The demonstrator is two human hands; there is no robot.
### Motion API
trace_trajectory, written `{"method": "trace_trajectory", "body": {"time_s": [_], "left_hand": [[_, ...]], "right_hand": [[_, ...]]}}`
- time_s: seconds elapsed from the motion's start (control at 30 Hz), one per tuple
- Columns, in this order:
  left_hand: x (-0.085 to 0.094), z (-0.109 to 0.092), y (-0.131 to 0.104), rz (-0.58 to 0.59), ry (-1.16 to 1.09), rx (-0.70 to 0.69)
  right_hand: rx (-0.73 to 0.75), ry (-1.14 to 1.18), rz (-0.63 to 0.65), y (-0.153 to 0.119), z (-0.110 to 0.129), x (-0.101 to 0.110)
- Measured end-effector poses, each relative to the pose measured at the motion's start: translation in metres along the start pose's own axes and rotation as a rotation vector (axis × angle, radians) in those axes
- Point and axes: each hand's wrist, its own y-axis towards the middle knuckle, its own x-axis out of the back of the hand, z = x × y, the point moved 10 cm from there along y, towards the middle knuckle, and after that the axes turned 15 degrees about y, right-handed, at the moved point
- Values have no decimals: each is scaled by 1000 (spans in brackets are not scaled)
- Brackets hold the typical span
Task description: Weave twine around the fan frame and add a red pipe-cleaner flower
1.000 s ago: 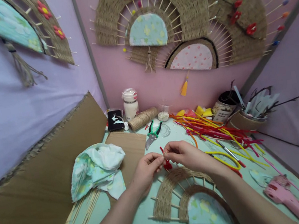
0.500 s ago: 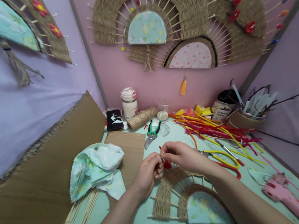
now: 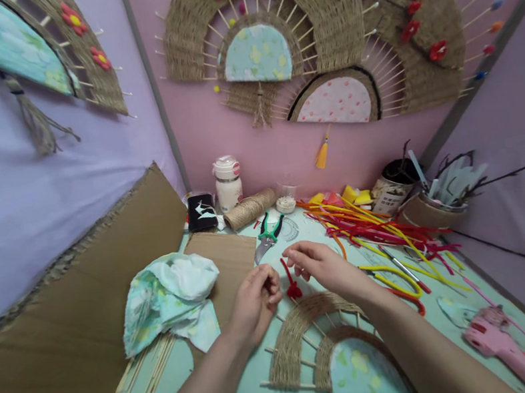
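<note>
A small red flower with a stem (image 3: 293, 288) lies on the green table between my hands, just above the woven fan (image 3: 308, 314). My left hand (image 3: 260, 297) is just left of it, fingers curled with the thumb against them; whatever they may hold is too small to name. My right hand (image 3: 312, 265) hovers to the right of the stem, its fingers loosely bent and apart, holding nothing visible. The fan has wooden sticks, twine bands and a half-round patterned cloth centre, partly covered by my right forearm.
Green-handled pruners (image 3: 268, 236) lie beyond my hands. Crumpled cloth (image 3: 172, 300) and a cardboard piece (image 3: 224, 254) are left. To the right are colourful pipe cleaners (image 3: 372, 218), yellow-and-red-handled scissors (image 3: 394, 281) and a pink glue gun (image 3: 502, 344). Twine (image 3: 250, 209) lies behind.
My hands have moved apart, the left one slightly leftward and the right one slightly up. The right fingers have opened, and the red flower and its stem now show fully between them.
</note>
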Motion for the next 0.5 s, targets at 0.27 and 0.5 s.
{"method": "trace_trajectory", "body": {"time_s": [0.27, 0.5], "left_hand": [[1, 9, -1, 1, -206, 56], [-8, 12, -3, 55, -125, 30]], "right_hand": [[104, 2, -8, -3, 13, -17], [75, 259, -94, -5, 6, -19]]}}
